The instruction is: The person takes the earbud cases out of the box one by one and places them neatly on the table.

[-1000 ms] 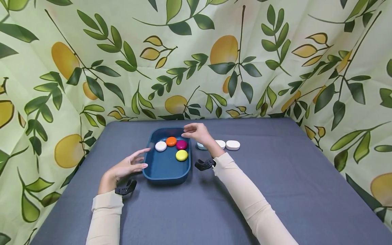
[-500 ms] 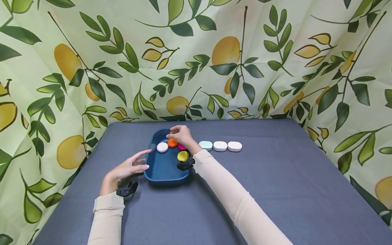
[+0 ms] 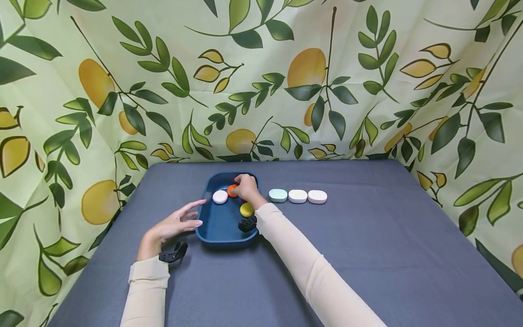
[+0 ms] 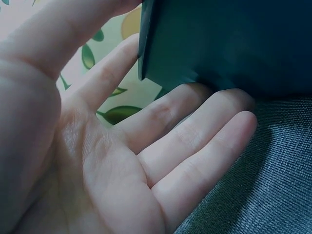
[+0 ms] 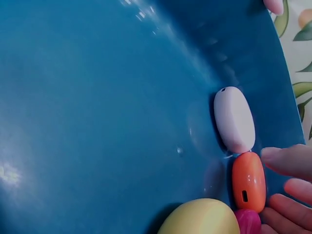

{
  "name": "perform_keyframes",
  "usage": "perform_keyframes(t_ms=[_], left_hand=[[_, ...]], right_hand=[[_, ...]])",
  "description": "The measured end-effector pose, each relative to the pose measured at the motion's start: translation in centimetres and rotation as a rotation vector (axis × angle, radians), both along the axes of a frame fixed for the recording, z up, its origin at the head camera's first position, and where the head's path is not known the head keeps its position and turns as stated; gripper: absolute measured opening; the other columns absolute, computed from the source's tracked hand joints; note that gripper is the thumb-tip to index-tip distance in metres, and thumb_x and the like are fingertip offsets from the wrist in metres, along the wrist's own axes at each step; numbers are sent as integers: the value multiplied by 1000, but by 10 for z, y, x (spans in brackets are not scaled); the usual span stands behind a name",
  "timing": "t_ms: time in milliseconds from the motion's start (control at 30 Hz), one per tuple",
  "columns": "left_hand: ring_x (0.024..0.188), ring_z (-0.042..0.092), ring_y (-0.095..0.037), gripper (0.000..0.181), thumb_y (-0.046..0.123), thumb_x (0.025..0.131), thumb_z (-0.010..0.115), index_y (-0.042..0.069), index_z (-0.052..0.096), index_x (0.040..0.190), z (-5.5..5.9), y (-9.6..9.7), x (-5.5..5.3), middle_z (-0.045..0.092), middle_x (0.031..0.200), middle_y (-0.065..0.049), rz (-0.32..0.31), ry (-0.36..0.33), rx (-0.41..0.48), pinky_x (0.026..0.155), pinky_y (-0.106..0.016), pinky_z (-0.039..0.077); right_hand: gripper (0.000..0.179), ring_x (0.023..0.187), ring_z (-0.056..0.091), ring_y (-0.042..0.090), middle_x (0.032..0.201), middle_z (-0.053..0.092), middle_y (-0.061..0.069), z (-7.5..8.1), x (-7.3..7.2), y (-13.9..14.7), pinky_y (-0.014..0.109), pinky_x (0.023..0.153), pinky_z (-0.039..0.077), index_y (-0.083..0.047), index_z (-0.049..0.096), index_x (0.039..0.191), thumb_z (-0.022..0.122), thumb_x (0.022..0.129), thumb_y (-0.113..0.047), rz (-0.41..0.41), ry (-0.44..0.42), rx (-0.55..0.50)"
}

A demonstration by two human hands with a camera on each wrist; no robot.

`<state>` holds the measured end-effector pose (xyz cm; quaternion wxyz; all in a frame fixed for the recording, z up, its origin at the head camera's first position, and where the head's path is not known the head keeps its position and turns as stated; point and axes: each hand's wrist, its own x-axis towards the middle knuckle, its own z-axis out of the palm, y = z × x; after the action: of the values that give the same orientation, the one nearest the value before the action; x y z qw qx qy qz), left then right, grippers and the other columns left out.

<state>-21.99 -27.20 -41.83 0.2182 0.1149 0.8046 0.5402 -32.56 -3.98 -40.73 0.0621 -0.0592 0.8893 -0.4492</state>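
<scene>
A dark blue tray [image 3: 220, 231] stands on the table. Inside it lie four smooth pebble-shaped pieces: white [image 5: 235, 119], orange [image 5: 249, 183] with a small dark slot, magenta [image 5: 248, 222] and yellow [image 5: 201, 219]. My right hand [image 3: 247, 188] reaches into the far right part of the tray. Its thumb comes close to the orange piece's edge, and its other fingers are beside the orange and magenta ones. At the tray's left side is my left hand [image 3: 173, 225]; its extended fingers touch the outer wall and its index finger reaches the rim.
Right of the tray, a pale mint oval piece [image 3: 278, 195] and two white oval pieces, one in the middle [image 3: 298, 196] and one at the right [image 3: 317, 196], lie in a row. A leaf-printed cloth [image 3: 261, 113] hangs behind the grey table [image 3: 367, 254].
My right hand has moved left over the tray's far right corner and then down to the orange piece, uncovering the row of oval pieces. The left hand stays at the tray's side.
</scene>
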Motion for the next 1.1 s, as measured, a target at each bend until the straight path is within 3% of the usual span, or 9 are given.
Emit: perform_keyframes(t_ms=[300,567,1100], left_hand=[[146,20,-50,73,19,95,59,16,17,155,-2,0,2,13,158,-31,-3,-12,21,111,-55,40],[141,32,-50,75,21,95,60,15,16,155,-1,1,1,20,156,-32,-5,1,30,109,-53,43],[144,26,-49,75,23,94,62,15,18,154,-3,1,1,17,157,-31,8,-8,20,110,-51,43]], right_hand=[[49,110,57,28,130,61,16,-4,0,0,38,104,50,0,60,126,76,80,-6,32,-26,73],[49,111,56,26,132,60,13,-1,1,-1,35,105,48,-2,58,129,74,84,-11,70,-3,246],[50,106,57,24,129,60,13,-2,0,-2,33,100,50,-1,59,127,76,82,-15,100,0,347]])
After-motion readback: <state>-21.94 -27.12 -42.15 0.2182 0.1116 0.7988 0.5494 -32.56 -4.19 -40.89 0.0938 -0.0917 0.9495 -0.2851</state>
